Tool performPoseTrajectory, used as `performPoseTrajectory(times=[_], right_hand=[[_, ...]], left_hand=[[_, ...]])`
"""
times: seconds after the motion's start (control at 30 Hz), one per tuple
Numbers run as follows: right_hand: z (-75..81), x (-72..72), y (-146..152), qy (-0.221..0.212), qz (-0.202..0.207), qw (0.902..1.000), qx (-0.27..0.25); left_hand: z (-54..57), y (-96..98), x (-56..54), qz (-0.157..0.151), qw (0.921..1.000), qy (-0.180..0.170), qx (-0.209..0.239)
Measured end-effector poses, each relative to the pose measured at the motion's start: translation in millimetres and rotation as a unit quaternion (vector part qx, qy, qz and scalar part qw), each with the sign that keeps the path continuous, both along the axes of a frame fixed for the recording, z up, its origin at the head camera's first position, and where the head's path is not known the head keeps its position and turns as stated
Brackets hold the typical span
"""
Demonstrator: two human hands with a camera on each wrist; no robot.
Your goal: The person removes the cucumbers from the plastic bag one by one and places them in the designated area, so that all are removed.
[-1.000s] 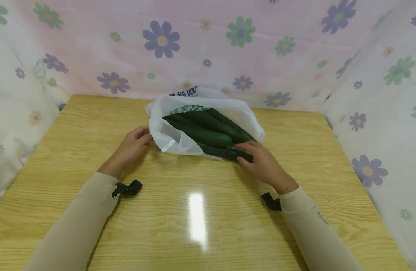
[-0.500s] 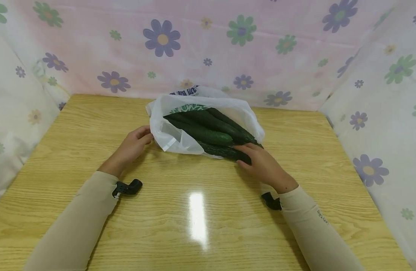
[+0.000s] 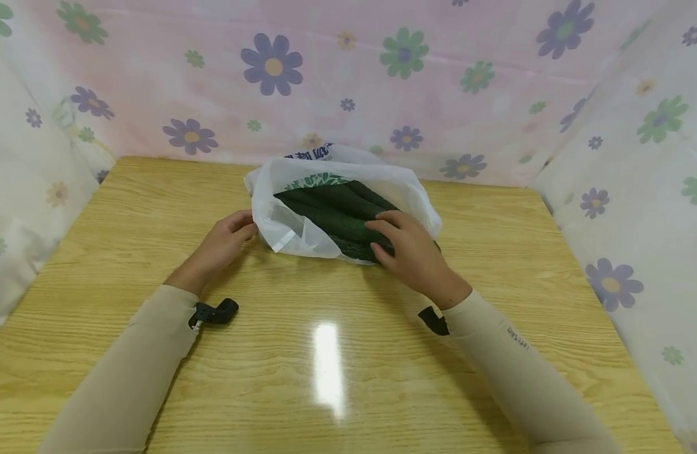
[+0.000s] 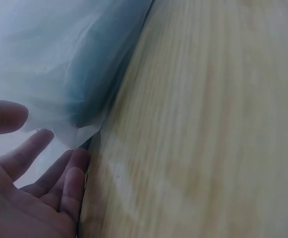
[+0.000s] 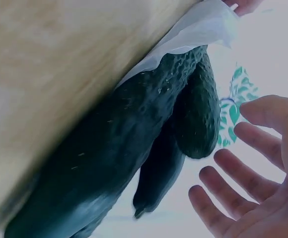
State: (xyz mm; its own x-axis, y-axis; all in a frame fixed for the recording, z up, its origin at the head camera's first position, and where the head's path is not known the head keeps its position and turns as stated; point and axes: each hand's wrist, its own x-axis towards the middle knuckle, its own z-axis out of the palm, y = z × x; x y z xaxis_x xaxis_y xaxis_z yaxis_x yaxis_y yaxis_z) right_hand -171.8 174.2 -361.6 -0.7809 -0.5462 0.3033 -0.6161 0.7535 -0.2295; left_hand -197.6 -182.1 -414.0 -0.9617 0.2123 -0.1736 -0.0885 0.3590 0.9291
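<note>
Near: glossy yellow wood-grain tabletop (image 3: pixel 252 378). From its middle, left hand (image 3: pixel 225 241) at 10 o'clock, fingers loosely bent, gripping nothing, beside white printed plastic bag (image 3: pixel 266 205), perhaps steadying it. Right hand (image 3: pixel 413 252) at 2 o'clock, fingers spread wide, holding nothing, over long dark-green bumpy cucumbers (image 3: pixel 337 217); contact unclear. 12 o'clock: bag lies mouth toward 6 o'clock, likely easing reach; cucumbers inside, one jutting past rim. Beyond: pastel flower-print cloth (image 3: pixel 314 110).

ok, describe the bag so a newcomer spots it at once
On the wooden table, look to the far edge, below the flowered cloth. The bag lies there, left hand at its left end, right hand over the dark green cucumbers showing in its mouth. Unlike them, it is white, crinkled and printed with green leaves.
</note>
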Motion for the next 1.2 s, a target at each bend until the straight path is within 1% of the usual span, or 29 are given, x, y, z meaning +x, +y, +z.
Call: performPoseTrajectory(times=[0.2,0.33,0.57,0.67,0.8,0.9,1.0,1.1,1.2], right_hand=[[3.4,-17.4,-20,0.004,0.013,0.9978,0.065],[4.8,-24.9,-31,0.009,0.006,0.9933,0.115],[2.6,-33.3,-48,0.024,-0.005,0.9788,0.203],[0.4,-35.2,-51,0.029,-0.008,0.9739,0.225],[-2.6,-36.4,-55,0.038,-0.023,0.9708,0.236],[-5.6,-36.5,-58,0.042,-0.027,0.9706,0.235],[-6.9,-35.3,-57,0.049,-0.018,0.9739,0.221],[-4.3,-32.5,-54,0.074,-0.008,0.9777,0.196],[0.7,-28.8,-50,0.099,-0.006,0.9783,0.182]], left_hand=[[-0.3,0.5,-1.3,0.002,1.0,-0.005,-0.005],[1.0,1.1,0.2,0.005,0.9999,-0.002,-0.013],[2.7,2.1,0.1,0.007,0.9997,0.006,-0.023],[2.4,2.2,-0.1,0.006,0.9996,0.006,-0.026],[2.0,2.5,-0.1,0.006,0.9997,0.009,-0.022],[1.9,2.1,0.4,0.008,0.9998,0.009,-0.018],[1.6,2.0,1.0,0.007,0.9998,0.008,-0.015],[0.9,2.0,1.1,0.006,0.9998,0.008,-0.014],[0.6,2.1,0.7,0.005,0.9998,0.01,-0.015]])
